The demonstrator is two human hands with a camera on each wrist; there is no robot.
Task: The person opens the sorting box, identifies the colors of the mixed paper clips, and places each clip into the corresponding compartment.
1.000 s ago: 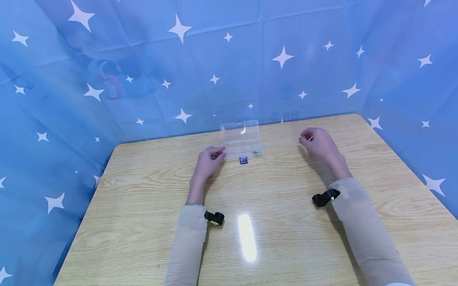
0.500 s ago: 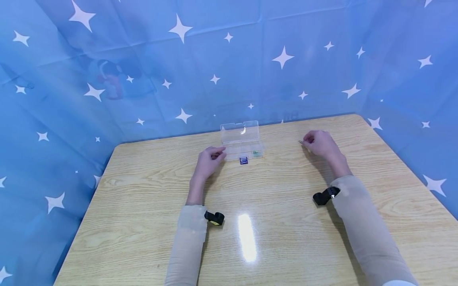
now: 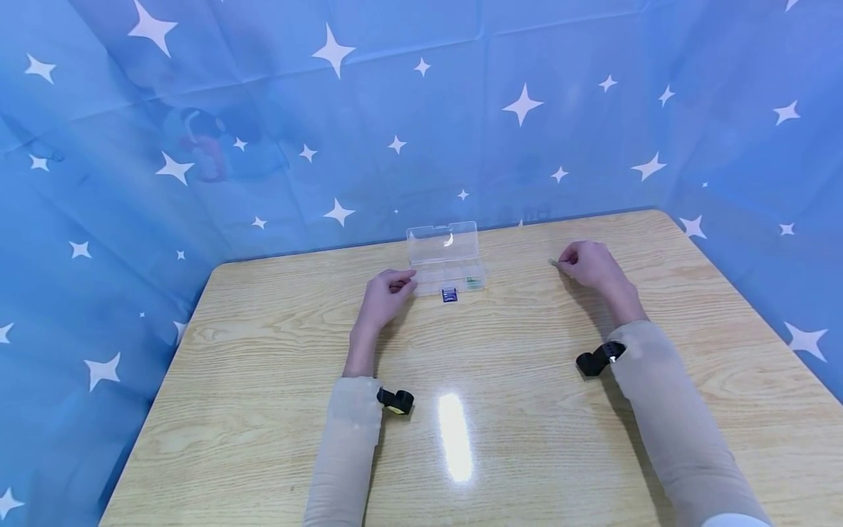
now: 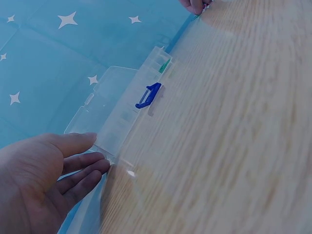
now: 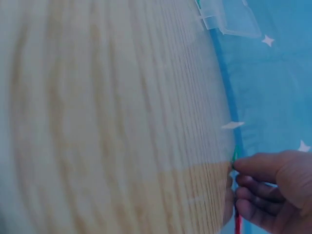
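A tiny green bit is pinched between the thumb and finger of the right hand, which is held above or on the far right part of the tabletop, well apart from the box. A red strip is seen below that hand from the right wrist; what it is cannot be told.

The see-through box is set at the far middle of the tabletop, with its lid tipped up at the far side. Small rooms are made inside it by thin walls. Something green is kept in the near right room. A small blue piece is placed against the near edge of the box; whether it is leaned or hooked there cannot be told.

The left hand is held at the left end of the box with its fingers bent; whether the box is gripped cannot be told. The far side is covered by a blue cloth with white stars
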